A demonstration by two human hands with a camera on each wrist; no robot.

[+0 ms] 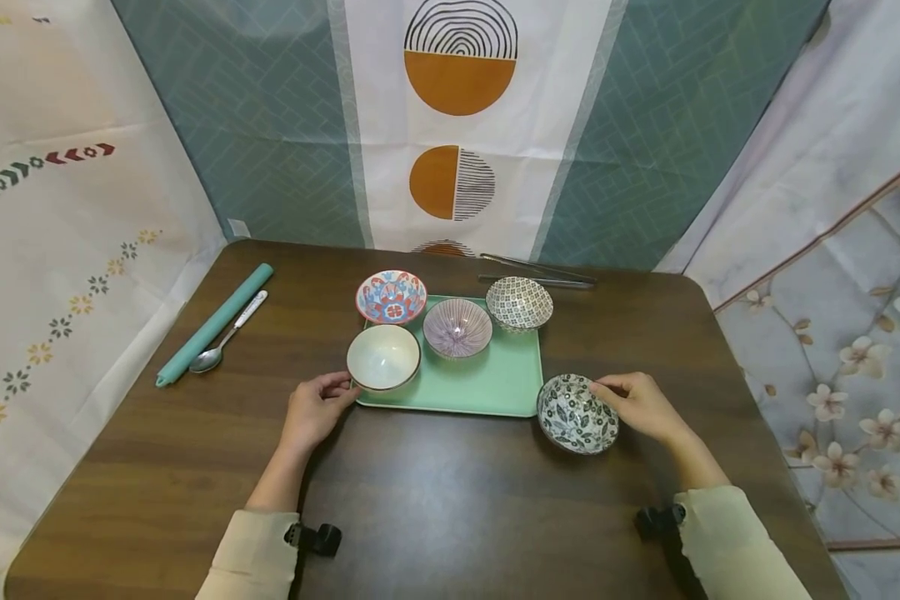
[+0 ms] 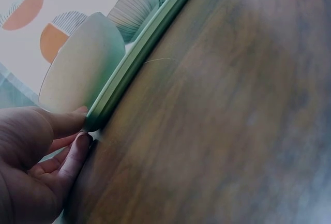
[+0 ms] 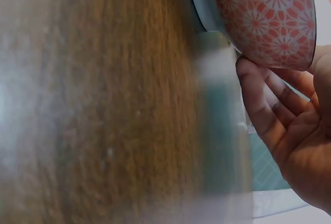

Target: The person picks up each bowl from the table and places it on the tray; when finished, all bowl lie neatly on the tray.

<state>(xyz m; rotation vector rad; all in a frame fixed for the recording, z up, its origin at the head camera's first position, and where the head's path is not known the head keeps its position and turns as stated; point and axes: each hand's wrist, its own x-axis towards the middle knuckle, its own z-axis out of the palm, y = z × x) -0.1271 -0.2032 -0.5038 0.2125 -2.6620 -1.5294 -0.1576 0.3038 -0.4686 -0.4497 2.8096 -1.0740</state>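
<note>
My left hand [image 1: 317, 407] pinches the near left corner of a pale green tray [image 1: 487, 387], next to a cream bowl [image 1: 383, 357] on it. In the left wrist view the thumb is above the tray rim [image 2: 119, 76] and a finger below. At the tray's near right corner, my right hand [image 1: 640, 406] grips the rim of a bowl with black leaves and flowers inside [image 1: 577, 414]; its outside [image 3: 274, 19] has red and white flowers. A purple-striped bowl [image 1: 457, 328] sits mid-tray. A red and blue patterned bowl [image 1: 392, 297] and a checkered bowl [image 1: 520, 303] are at its back corners.
Behind the tray lie dark chopsticks [image 1: 540, 282]. A spoon with a white handle [image 1: 228, 333] and a long teal rolled item [image 1: 213, 325] lie at the left of the wooden table [image 1: 435, 508]. Patterned cloths hang around the table's back and sides.
</note>
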